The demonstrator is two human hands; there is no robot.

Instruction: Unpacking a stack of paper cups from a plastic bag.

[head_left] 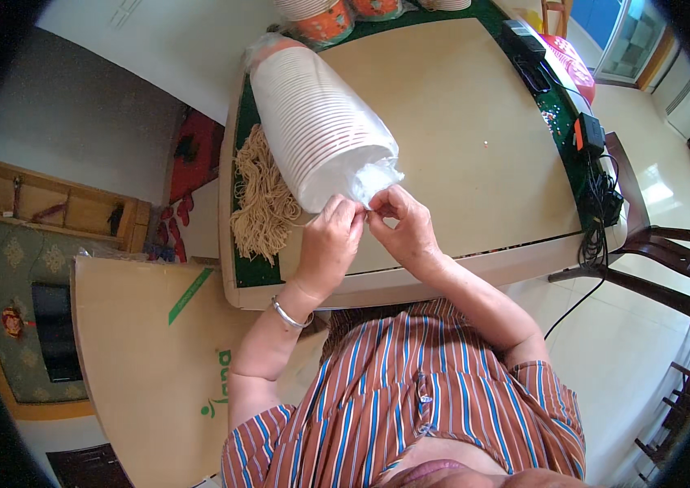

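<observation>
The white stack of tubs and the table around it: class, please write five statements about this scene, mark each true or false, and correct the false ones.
1. The left hand and right hand both have fingers at the near end of the stack. True.
2. The bundle of cream strings lies to the right of the stack. False: the bundle is on the left of the stack.
3. A bracelet is on the left wrist. True.
4. The black cables run along the table's left edge. False: they are by its right edge.
5. The person's shirt is plain white. False: it is striped, mostly brown with blue and white.
</observation>
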